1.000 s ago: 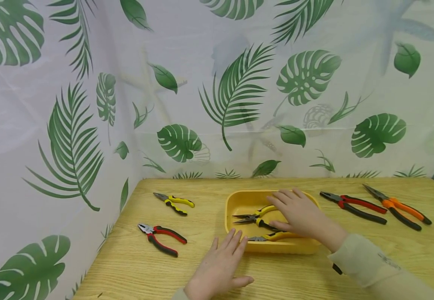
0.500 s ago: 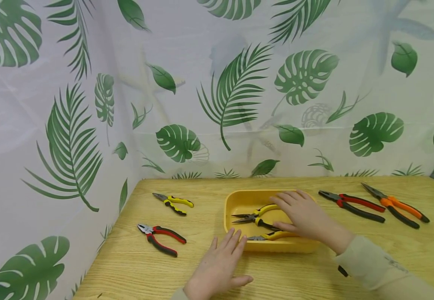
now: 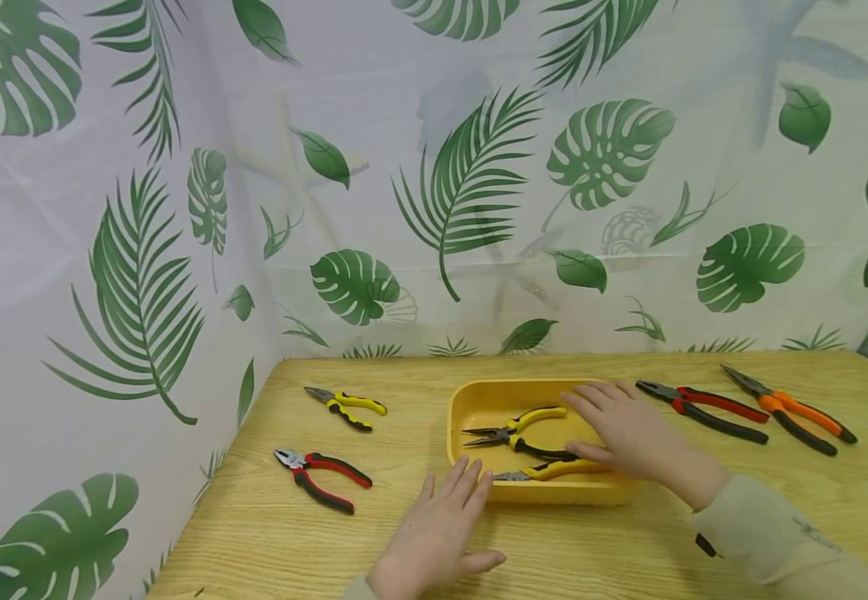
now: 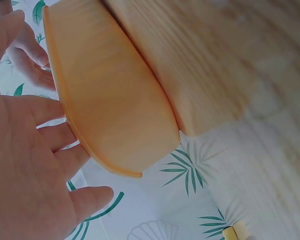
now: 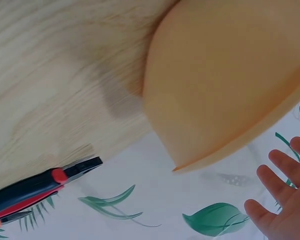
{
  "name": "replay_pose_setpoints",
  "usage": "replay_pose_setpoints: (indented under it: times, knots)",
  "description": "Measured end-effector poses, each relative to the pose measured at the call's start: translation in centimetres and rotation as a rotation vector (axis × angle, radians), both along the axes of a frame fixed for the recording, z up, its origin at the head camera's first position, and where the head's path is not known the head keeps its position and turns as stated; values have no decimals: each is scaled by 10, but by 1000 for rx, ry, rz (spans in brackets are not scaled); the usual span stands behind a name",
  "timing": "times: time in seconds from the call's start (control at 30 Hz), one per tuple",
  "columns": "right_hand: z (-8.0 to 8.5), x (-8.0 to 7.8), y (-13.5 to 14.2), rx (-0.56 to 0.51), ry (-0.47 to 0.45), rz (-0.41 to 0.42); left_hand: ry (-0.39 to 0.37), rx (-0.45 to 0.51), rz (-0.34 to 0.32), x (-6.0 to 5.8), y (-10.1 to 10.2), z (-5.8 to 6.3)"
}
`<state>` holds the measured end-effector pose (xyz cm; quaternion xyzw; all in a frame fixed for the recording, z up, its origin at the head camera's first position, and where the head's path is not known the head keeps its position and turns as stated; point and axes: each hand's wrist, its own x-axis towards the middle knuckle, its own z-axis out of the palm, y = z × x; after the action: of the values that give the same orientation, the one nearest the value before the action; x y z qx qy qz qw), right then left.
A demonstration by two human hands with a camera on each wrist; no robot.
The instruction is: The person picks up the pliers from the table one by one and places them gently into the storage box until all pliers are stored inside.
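yellow tray (image 3: 554, 494) sitting at fingertips of left hand (image 3: 439, 532), fingers pointing straight, slightly parted, thumb jutting sideways. right hand (image 3: 632, 429) hanging palm-down over tray's right end, fingers extending loosely, slightly parted, contact unclear. pale sleeve (image 3: 764, 527) slanting toward lower right. needle-nose pliers (image 3: 504, 435), blunter pliers (image 3: 561, 470) lying inside tray.

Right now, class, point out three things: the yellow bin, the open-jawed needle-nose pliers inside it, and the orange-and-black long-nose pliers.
Yellow bin (image 3: 563, 494), head view: front wall.
Open-jawed needle-nose pliers (image 3: 509, 434), head view: around the pivot.
Orange-and-black long-nose pliers (image 3: 777, 402), head view: orange part just behind the pivot.
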<state>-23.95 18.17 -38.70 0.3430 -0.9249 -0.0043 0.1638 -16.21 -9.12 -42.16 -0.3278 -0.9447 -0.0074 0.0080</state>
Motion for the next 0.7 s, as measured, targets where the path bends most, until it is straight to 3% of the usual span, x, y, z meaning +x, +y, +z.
replay_pose_setpoints:
  times: [0.33, 0.7]
  knots:
    - [-4, -4, 19, -7, 67, -43, 15, 8, -1, 1, 0, 0]
    - [-3, -5, 40, 25, -21, -163, 27, 12, -6, 1, 0, 0]
